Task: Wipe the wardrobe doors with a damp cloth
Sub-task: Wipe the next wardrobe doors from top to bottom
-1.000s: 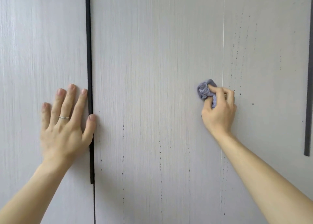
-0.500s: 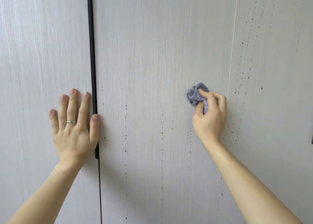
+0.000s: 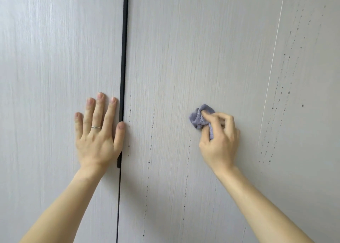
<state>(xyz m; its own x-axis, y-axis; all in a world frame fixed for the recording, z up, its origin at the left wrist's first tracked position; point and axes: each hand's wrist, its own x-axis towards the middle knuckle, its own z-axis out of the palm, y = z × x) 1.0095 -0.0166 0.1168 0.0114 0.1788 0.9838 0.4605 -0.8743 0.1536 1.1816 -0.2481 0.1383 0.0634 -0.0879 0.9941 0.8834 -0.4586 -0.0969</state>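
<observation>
Pale wood-grain wardrobe doors fill the whole view, split by a black handle strip on the left and a thin pale seam on the right. Trails of dark specks run down the panels. They are thickest beyond the seam, with fainter lines below and to the left of the cloth.

The left hand lies flat and released on the left door, fingers straight and thumb tip touching the black strip. A ring sits on one finger. The right hand is grasping a bunched lilac cloth, thumb and fingers curled round it, and presses it to the middle panel between strip and seam.

Several things could go wrong, as I judge it. The cloth is wadded into a small ball, so only a little of it meets the door. Passes could leave unwiped strips between them, and the speck trails might smear along the grain rather than lift. Knuckles may drag over the panel and leave marks. If the cloth is too wet, drips could run down and gather in the seam or behind the handle strip. Pressure from the wiping hand could rock the door. The bracing left hand seems to guard against that, though its thumb beside the gap could be nipped should a door shift. The ring might scratch the finish if that hand slides.
</observation>
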